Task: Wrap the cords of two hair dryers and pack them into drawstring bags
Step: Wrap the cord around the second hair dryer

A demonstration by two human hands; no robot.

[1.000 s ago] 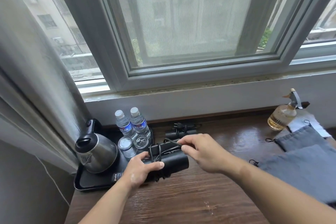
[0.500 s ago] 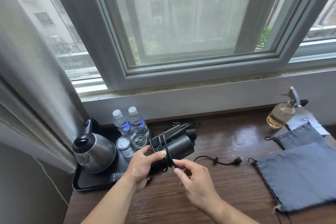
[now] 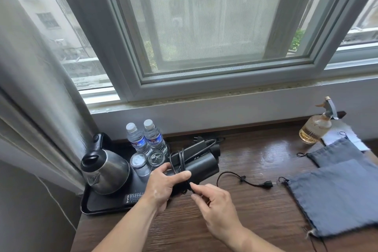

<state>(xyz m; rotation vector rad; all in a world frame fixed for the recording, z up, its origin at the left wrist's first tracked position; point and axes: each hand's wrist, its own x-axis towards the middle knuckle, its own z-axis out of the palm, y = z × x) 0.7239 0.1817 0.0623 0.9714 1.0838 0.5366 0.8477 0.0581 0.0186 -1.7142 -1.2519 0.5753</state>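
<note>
The left hand (image 3: pixel 163 185) holds the near hair dryer (image 3: pixel 201 168) just above the bench (image 3: pixel 255 159), its grip closed round the handle end with the thumb pressing the wound loops down. The right hand (image 3: pixel 214 204) pinches the cord (image 3: pixel 231 176) close to the dryer, grip closed on it between thumb and fingertips. The rest of the cord trails loose across the wood to the plug (image 3: pixel 268 184), which lies near the front drawstring bag (image 3: pixel 335 198). A second dryer (image 3: pixel 204 145) sits behind, by the water bottles (image 3: pixel 147 141), with its cord seemingly already bundled. A second bag (image 3: pixel 335 153) lies further back.

To finish this wrap well, I'd say keep the thumb firmly on the loops so they don't spring off, draw the slack in under light tension, and lay each turn beside the last rather than crossing. The plug end wants tucking under a loop, otherwise the bundle may loosen going into the bag.
</note>
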